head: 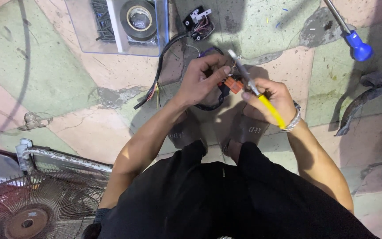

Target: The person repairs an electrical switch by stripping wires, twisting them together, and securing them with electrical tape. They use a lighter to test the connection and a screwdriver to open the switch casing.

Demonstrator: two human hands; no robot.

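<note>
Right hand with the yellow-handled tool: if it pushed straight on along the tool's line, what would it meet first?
Probably the left hand's fingertips beside the orange connector; the tool in the right hand points up-left past them. Depth is unclear.

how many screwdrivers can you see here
2: a yellow-handled screwdriver held in the right hand, and a blue-handled screwdriver lying on the floor at upper right. Others may be out of view.
</note>
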